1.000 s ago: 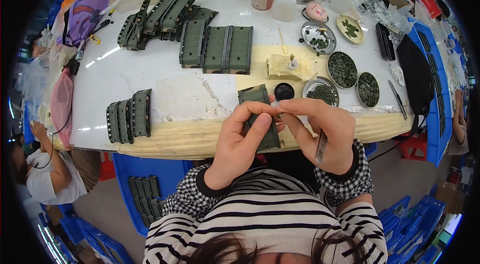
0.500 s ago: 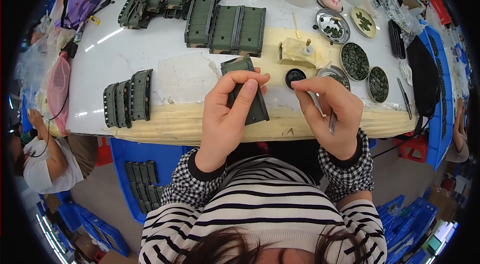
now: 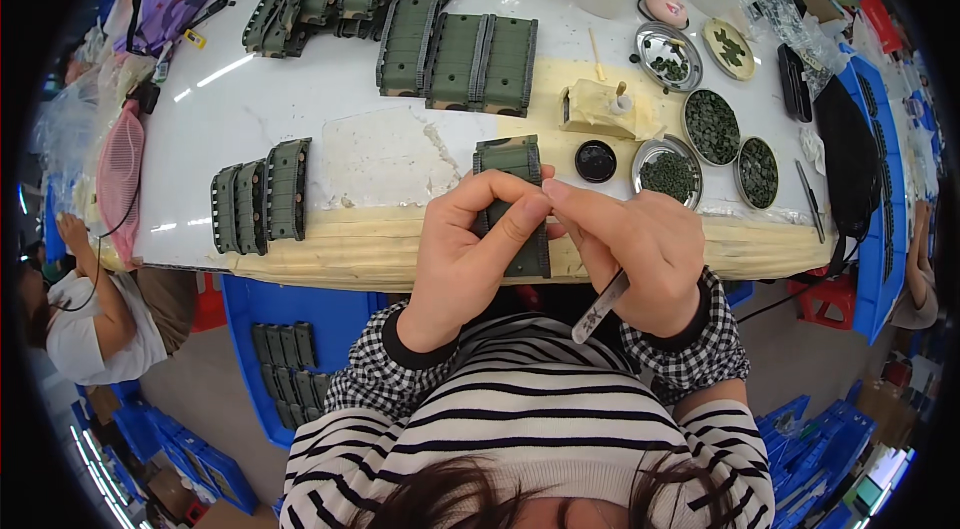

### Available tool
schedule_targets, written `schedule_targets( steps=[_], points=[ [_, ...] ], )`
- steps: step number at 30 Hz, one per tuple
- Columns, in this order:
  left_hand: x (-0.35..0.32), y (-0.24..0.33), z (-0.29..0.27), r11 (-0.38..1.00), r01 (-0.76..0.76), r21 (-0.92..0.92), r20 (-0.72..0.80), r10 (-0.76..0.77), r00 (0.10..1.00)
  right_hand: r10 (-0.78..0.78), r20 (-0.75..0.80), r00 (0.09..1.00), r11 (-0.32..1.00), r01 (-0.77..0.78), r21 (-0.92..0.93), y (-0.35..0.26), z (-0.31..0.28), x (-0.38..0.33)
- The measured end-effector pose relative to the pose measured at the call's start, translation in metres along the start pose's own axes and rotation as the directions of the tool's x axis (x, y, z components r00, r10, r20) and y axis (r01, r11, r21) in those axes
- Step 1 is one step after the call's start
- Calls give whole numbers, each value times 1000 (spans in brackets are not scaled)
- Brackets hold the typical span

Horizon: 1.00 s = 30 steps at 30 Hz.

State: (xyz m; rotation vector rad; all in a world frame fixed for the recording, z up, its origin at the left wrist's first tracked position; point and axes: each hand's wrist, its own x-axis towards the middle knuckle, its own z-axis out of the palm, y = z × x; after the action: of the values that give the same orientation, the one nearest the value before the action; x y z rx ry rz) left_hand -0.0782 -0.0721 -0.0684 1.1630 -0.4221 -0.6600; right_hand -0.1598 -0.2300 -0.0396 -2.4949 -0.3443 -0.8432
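Observation:
My left hand (image 3: 465,254) is closed around a dark green camouflage panel (image 3: 508,157) with ridged edges, tilted slightly above the table's front edge. A pair of metal tweezers (image 3: 600,309) is tucked in my closed right hand (image 3: 645,254), its broad end pointing back toward me. The right thumb and index finger meet at the panel's right edge, close to my left fingertips. Whatever small part they may pinch is hidden. Just beyond my right hand stand a small black round dish (image 3: 595,161) and a metal dish of tiny green pieces (image 3: 668,177).
Similar panels lie in groups at the far left (image 3: 455,59) and near left (image 3: 285,189). Tins of dark green bits (image 3: 712,127) stand to the right, beside a tape-covered block (image 3: 605,109). A blue tray (image 3: 240,329) with panels sits below the table edge; another person (image 3: 100,319) is at left.
My right hand has moved left from beside the black dish to the panel's edge. The panel has turned more upright and shifted slightly right, and the tweezers now point back toward me.

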Motion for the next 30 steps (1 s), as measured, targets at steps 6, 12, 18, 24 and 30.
schedule_targets(
  steps=[6,12,18,24,30],
  points=[
    [-2,-7,3,995,-95,25,-45,96,994,267,-130,955,934,-223,280,-7,8,2],
    [-5,-5,0,934,-215,285,-38,235,971,246,-71,967,941,-221,255,-10,0,7],
    [-5,-8,-1,968,-169,183,35,166,986,272,-66,960,944,-253,212,-8,-2,5],
    [-12,0,14,986,-152,67,64,147,987,161,-115,980,986,-153,71,10,-6,8],
    [-13,-9,13,946,-261,191,99,246,964,138,-83,987,990,-138,6,10,-1,10]
  ],
)
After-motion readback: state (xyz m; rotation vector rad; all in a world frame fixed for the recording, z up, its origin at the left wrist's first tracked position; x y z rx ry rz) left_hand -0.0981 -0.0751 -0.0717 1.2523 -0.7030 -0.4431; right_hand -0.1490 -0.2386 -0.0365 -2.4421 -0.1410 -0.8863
